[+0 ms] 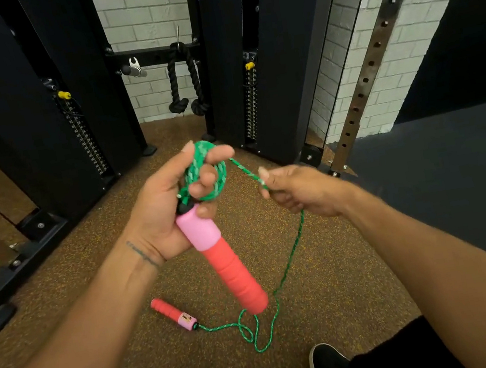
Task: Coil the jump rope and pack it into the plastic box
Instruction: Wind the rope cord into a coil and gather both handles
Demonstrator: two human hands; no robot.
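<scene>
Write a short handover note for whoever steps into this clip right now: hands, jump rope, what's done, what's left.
Left hand: shut on the upper handle, with a few green loops wound around its fingers.
Right hand: pinching the rope just past the loops.
The rest of the rope hangs to the floor, where its tail lies loosely tangled; the second handle lies there too.
Done: coiling begun.
Left: wind in the remaining rope, pick up the second handle, pack. No plastic box is in view.
</scene>
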